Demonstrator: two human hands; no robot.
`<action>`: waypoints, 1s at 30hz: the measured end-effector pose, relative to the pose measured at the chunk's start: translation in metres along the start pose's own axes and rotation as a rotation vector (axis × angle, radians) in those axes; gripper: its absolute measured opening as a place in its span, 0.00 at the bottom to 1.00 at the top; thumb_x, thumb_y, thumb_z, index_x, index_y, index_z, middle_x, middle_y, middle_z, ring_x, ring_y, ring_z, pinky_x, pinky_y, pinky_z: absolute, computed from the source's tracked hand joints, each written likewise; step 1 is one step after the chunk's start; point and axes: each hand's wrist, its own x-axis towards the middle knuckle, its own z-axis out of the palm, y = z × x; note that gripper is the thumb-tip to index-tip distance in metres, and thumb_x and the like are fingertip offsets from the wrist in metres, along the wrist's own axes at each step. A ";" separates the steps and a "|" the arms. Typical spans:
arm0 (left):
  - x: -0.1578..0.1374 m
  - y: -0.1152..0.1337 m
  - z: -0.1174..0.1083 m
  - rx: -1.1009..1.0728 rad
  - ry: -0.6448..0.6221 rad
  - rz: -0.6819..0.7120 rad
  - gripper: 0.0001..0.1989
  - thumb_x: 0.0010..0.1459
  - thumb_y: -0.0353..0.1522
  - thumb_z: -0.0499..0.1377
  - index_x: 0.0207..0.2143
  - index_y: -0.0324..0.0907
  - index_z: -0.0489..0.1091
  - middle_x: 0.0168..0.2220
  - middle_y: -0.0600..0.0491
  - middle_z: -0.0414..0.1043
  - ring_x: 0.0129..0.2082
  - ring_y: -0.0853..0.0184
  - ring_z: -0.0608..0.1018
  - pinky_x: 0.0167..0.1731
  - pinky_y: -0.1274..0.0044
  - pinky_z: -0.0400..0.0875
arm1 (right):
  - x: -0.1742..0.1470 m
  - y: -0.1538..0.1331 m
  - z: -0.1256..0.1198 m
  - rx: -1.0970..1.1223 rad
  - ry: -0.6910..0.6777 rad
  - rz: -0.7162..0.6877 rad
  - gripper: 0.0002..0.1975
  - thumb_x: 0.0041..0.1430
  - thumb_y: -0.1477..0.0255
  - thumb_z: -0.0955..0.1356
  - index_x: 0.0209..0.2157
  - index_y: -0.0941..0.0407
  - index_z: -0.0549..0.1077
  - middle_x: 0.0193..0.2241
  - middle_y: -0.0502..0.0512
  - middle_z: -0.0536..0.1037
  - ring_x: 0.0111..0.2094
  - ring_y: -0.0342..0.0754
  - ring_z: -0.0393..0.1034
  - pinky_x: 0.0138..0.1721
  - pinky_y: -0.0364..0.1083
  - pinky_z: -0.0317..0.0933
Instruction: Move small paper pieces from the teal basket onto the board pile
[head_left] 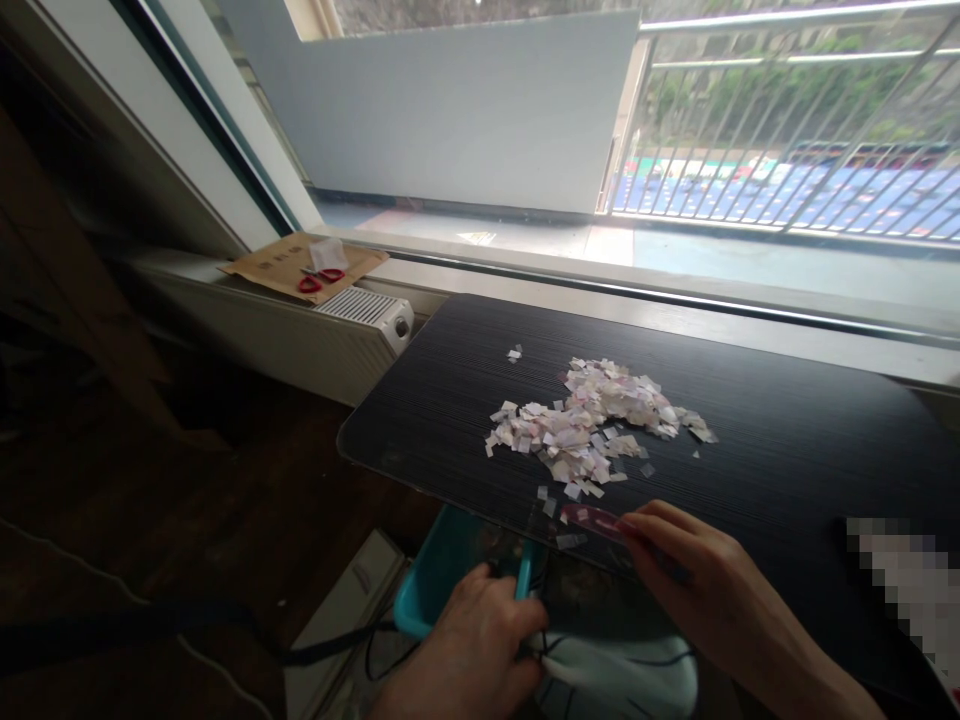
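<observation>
A spread pile of small pale paper pieces (577, 430) lies on the dark wood-grain tabletop (787, 440). My right hand (690, 560) pinches a pink translucent curved strip (592, 518) flat against the table near its front edge, beside a few stray pieces. Below that edge, my left hand (480, 630) is closed around the rim of a teal plastic bin (420, 590). The bin's inside is dark, and small scraps seem to lie in it. The lower part of the left hand is cut off by the frame.
Red-handled scissors (321, 280) rest on a brown envelope (262, 265) atop the radiator (375, 320) at left. A pale green container (622, 670) sits under the table beside the bin. Cables (367, 630) run across the floor area. A window with railing (787, 130) stands behind.
</observation>
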 end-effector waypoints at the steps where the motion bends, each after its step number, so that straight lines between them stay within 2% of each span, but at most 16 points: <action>1: 0.001 0.000 0.000 -0.002 0.000 -0.003 0.09 0.51 0.27 0.60 0.36 0.44 0.72 0.36 0.52 0.70 0.43 0.62 0.73 0.55 0.66 0.53 | 0.000 0.001 0.000 -0.011 0.035 0.002 0.09 0.65 0.73 0.61 0.39 0.53 0.73 0.32 0.51 0.73 0.30 0.42 0.68 0.31 0.41 0.61; 3: 0.001 0.000 0.000 -0.004 -0.002 -0.007 0.11 0.51 0.27 0.60 0.38 0.44 0.73 0.37 0.51 0.70 0.45 0.61 0.72 0.55 0.66 0.51 | 0.000 0.003 0.000 -0.009 0.078 0.009 0.09 0.65 0.72 0.62 0.39 0.53 0.73 0.33 0.52 0.73 0.31 0.42 0.69 0.32 0.41 0.61; 7: 0.000 0.002 -0.002 0.000 -0.012 -0.018 0.10 0.51 0.26 0.60 0.37 0.44 0.73 0.37 0.51 0.70 0.43 0.62 0.72 0.54 0.66 0.53 | -0.002 0.005 0.000 0.002 0.040 0.013 0.09 0.65 0.73 0.61 0.38 0.54 0.73 0.32 0.52 0.73 0.30 0.42 0.69 0.30 0.40 0.61; 12: 0.000 0.001 -0.001 0.006 0.014 0.004 0.06 0.51 0.27 0.60 0.34 0.44 0.72 0.34 0.53 0.69 0.40 0.62 0.72 0.53 0.66 0.56 | 0.010 0.006 -0.002 -0.057 0.136 0.023 0.08 0.64 0.72 0.62 0.40 0.54 0.74 0.33 0.51 0.74 0.31 0.43 0.70 0.33 0.41 0.62; 18: -0.002 -0.003 0.004 0.003 0.043 0.006 0.07 0.51 0.26 0.60 0.34 0.44 0.71 0.34 0.54 0.69 0.41 0.62 0.72 0.53 0.67 0.56 | 0.035 0.001 0.004 -0.040 0.006 -0.055 0.11 0.65 0.74 0.61 0.41 0.53 0.75 0.37 0.53 0.75 0.36 0.44 0.71 0.38 0.42 0.63; 25: -0.010 -0.003 -0.002 0.004 0.033 -0.060 0.08 0.51 0.27 0.59 0.35 0.45 0.72 0.36 0.52 0.69 0.44 0.60 0.71 0.51 0.68 0.57 | 0.006 0.007 -0.008 -0.047 -0.114 -0.120 0.12 0.66 0.73 0.61 0.43 0.52 0.75 0.38 0.54 0.76 0.35 0.44 0.72 0.35 0.41 0.65; 30: -0.010 0.000 -0.007 0.008 0.055 -0.045 0.05 0.51 0.27 0.58 0.32 0.44 0.72 0.33 0.54 0.69 0.40 0.62 0.71 0.49 0.70 0.59 | 0.005 0.007 -0.006 -0.025 -0.040 -0.129 0.12 0.65 0.73 0.61 0.43 0.53 0.76 0.38 0.55 0.76 0.36 0.44 0.73 0.36 0.41 0.66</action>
